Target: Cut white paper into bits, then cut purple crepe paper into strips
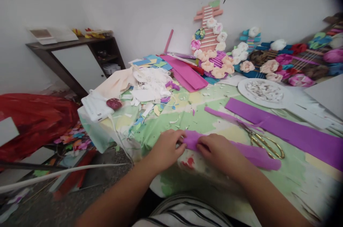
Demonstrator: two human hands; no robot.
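Note:
My left hand (166, 147) and my right hand (218, 150) meet at the near edge of the table, both pinching one end of a purple crepe paper strip (252, 155). The strip runs off to the right under my right wrist. Fingers of both hands are curled onto the paper's folded end (191, 139). Gold-handled scissors (264, 141) lie just right of my right hand, resting on the table.
A long purple paper sheet (289, 129) lies at the right. A white plate of scraps (264, 92) sits behind it. Paper flowers (217, 61), pink sheets (187, 73) and white scraps (150, 84) crowd the back. A red bag (34, 120) sits at the left.

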